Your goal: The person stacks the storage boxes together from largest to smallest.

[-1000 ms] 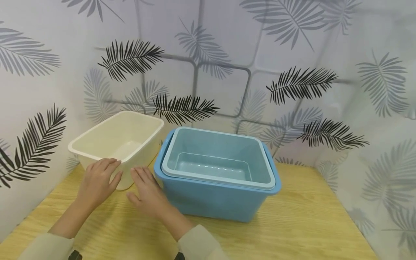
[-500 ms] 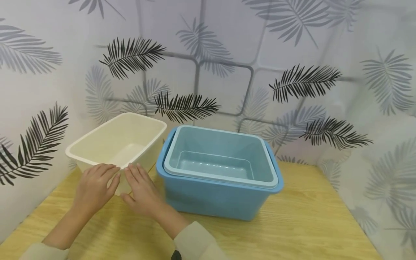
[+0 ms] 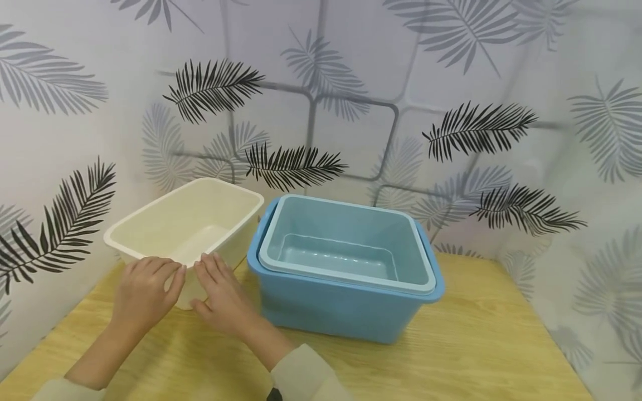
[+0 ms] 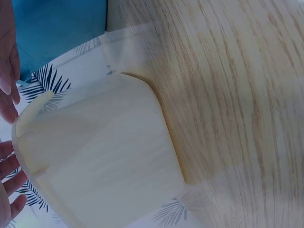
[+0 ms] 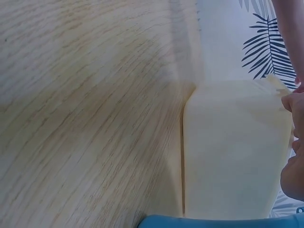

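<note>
A cream plastic bin [image 3: 215, 245] stands on the table at the left, its near corner turned toward me. My left hand [image 3: 145, 289] lies along the near rim with fingertips on the edge and the thumb apart from them. At the right side of the same corner, the extended fingers of my right hand [image 3: 220, 292] touch the rim. The left wrist view shows the bin's outer wall [image 4: 109, 152] with fingers at its rim. In the right wrist view, part of a hand [image 5: 295, 137] is beside the bin's rim. Neither hand curls around anything.
Right of the cream bin sits a larger blue bin [image 3: 341, 312], with a lighter blue bin [image 3: 346, 236] nested inside it. The wooden table [image 3: 481, 345] reaches a wall covering [image 3: 351, 61] with a feather-like leaf print at the back and sides.
My right hand has moved from a small gap onto the cream bin's rim, close to my left hand. The cream bin has shifted slightly toward me. The blue bins stay in place.
</note>
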A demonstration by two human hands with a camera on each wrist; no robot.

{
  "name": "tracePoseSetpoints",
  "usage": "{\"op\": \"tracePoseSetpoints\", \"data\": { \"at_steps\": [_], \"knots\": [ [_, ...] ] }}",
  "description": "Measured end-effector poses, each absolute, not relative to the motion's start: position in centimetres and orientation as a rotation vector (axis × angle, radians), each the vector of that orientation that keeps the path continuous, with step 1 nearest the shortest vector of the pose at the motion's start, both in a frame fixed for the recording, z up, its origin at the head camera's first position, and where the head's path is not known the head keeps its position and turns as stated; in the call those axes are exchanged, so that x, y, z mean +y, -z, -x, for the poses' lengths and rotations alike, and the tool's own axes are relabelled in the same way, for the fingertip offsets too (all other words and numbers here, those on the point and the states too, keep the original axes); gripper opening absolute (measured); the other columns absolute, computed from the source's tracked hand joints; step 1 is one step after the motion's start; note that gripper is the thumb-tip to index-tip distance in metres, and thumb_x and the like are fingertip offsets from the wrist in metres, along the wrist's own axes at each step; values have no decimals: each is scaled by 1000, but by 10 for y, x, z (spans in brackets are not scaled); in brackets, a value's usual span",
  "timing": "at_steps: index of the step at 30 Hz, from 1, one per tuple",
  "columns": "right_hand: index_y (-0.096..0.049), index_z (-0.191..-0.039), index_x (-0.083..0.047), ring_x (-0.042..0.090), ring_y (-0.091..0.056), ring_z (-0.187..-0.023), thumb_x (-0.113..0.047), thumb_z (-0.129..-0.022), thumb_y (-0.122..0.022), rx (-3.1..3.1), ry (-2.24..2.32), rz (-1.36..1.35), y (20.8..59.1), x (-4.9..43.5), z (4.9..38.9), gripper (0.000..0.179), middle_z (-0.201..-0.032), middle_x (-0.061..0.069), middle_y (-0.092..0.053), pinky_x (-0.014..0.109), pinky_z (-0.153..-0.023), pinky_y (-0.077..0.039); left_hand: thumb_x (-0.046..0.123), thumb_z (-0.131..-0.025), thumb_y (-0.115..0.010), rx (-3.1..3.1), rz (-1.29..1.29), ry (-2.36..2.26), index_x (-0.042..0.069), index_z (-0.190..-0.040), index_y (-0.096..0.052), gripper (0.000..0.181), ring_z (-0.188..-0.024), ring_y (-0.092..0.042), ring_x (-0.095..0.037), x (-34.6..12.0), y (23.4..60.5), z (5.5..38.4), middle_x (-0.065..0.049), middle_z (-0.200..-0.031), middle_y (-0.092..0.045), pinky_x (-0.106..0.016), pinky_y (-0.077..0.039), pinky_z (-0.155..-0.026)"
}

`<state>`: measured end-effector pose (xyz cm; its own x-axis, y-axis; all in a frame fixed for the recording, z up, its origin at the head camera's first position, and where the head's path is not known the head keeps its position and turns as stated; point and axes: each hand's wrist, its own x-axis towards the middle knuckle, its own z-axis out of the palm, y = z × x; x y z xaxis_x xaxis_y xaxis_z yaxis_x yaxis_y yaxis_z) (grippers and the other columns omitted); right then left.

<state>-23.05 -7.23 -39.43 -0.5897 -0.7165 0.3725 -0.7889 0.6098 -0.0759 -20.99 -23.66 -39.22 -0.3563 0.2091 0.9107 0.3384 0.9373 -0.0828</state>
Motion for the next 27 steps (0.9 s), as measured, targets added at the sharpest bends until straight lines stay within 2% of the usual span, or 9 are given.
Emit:
{"op": "tracePoseSetpoints", "data": {
  "at_steps": [4, 9, 13, 17, 19, 22, 27],
  "knots": [
    [-25, -146, -3, 29, -15, -144, -30, -94, -51, -2609, -446, -1193, 397, -70, 233, 63, -154, 12, -21, 39, -115, -23, 36, -96, -33, -1929, 305, 136, -4, -67, -66, 59, -62, -62, -39, -237, 391, 208, -19, -67, -67, -49, -46, -59],
    [-16, -149, -7, 28, -9, -145, -32, -95, -51, -2685, -441, -1169, 396, -67, 233, 69, -156, 9, -13, 39, -117, -19, 35, -92, -36, -1906, 163, 103, -4, -64, -65, 56, -58, -61, -39, -237, 388, 206, -21, -64, -66, -54, -43, -67],
    [-17, -148, -6, 29, -11, -144, -32, -94, -52, -2677, -385, -1171, 394, -65, 235, 70, -156, 10, -15, 39, -116, -20, 31, -91, -38, -1919, 178, 82, -5, -71, -66, 50, -62, -62, -39, -229, 389, 208, -21, -70, -67, -56, -46, -68],
    [-23, -147, -4, 31, -15, -143, -32, -94, -52, -2658, -364, -1147, 393, -66, 239, 67, -154, 12, -20, 40, -115, -24, 17, -86, -53, -1992, 314, 41, -6, -84, -67, 27, -67, -64, -37, -218, 394, 210, -19, -78, -69, -51, -50, -65],
    [-23, -146, -3, 31, -16, -143, -33, -94, -52, -2665, -360, -1136, 392, -67, 240, 66, -154, 12, -21, 40, -115, -25, 7, -77, -63, -2033, 344, 20, -6, -87, -68, 17, -67, -65, -34, -214, 396, 210, -19, -80, -69, -48, -52, -63],
    [-23, -146, -3, 32, -16, -143, -33, -94, -52, -2681, -377, -1133, 392, -68, 241, 67, -154, 12, -21, 42, -114, -25, -5, -67, -72, -2066, 333, 41, -7, -89, -68, 23, -63, -65, -33, -212, 397, 210, -19, -82, -69, -45, -53, -60],
    [-23, -147, -5, 30, -16, -143, -32, -93, -53, -2704, -400, -1101, 391, -70, 244, 67, -155, 10, -20, 40, -115, -24, -12, -64, -73, -2059, 324, 74, -7, -87, -68, 24, -57, -63, -31, -212, 398, 210, -19, -81, -68, -42, -53, -54]
  ]
}}
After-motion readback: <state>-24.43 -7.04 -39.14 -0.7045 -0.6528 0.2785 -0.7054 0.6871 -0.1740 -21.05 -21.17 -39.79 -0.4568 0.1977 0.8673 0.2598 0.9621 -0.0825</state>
